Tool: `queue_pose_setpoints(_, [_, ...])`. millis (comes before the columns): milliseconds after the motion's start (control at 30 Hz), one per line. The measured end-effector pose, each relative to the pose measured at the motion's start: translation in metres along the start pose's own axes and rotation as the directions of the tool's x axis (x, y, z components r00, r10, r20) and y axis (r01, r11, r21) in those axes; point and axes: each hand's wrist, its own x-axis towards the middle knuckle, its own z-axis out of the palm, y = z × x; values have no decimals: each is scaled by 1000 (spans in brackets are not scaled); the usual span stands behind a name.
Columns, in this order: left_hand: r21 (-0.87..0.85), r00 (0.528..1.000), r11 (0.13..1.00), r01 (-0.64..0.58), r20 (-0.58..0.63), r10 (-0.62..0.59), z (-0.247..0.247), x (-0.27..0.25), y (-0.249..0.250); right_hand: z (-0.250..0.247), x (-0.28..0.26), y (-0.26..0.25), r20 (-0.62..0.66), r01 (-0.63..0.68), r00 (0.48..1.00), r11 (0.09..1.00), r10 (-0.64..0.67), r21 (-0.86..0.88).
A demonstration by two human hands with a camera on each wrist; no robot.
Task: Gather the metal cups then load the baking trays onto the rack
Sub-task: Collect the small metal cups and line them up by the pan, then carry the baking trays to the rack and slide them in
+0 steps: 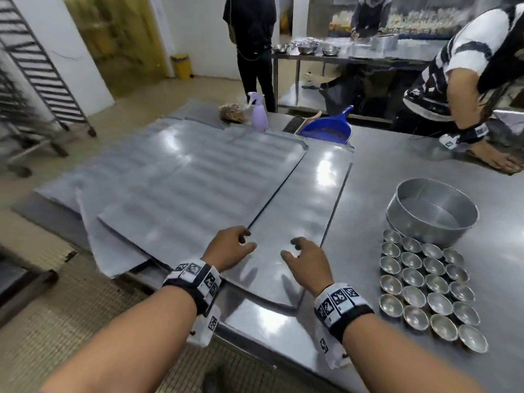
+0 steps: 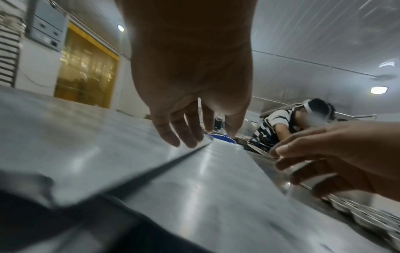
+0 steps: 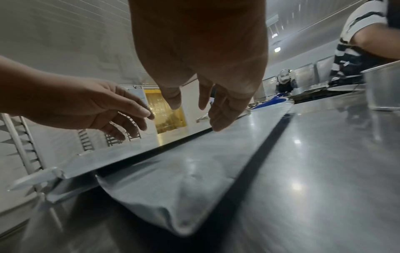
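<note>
Several flat metal baking trays (image 1: 184, 188) lie overlapped on the steel table. My left hand (image 1: 246, 241) and right hand (image 1: 295, 249) hover side by side over the near end of the rightmost tray (image 1: 300, 211), fingers loosely spread and holding nothing. In the left wrist view, the left hand (image 2: 192, 135) hangs just above the tray (image 2: 194, 188). In the right wrist view, the right hand (image 3: 203, 109) is close over the tray (image 3: 173, 171). Many small metal cups (image 1: 425, 285) stand in rows at the right. The tray rack (image 1: 37, 61) stands far left.
A round metal pan (image 1: 433, 211) sits behind the cups. A purple spray bottle (image 1: 258, 114) and a blue dustpan (image 1: 329, 126) are at the table's far side. A person in a striped shirt (image 1: 467, 66) leans on the right corner; two others stand further back.
</note>
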Motion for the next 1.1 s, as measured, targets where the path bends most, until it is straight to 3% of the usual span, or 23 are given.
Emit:
queue_pose_setpoints(133, [29, 997, 998, 59, -47, -57, -63, 26, -60, 39, 29, -47, 30, -26, 999, 998, 24, 49])
queue_pose_setpoints(267, [44, 991, 994, 102, -92, -98, -116, 57, -120, 79, 58, -79, 23, -131, 991, 986, 129, 104])
queue_pose_setpoints(533, [126, 983, 975, 184, -40, -180, -197, 145, -224, 137, 110, -112, -47, -345, 936, 935, 349, 76])
queue_pose_setpoints(933, [236, 980, 956, 174, 55, -192, -213, 251, -289, 163, 142, -119, -184, -507, 844, 861, 505, 36])
queue_pose_setpoints(1100, [193, 978, 960, 205, -13, -207, -204, 271, -295, 166, 147, -115, -214, -516, 829, 854, 517, 63])
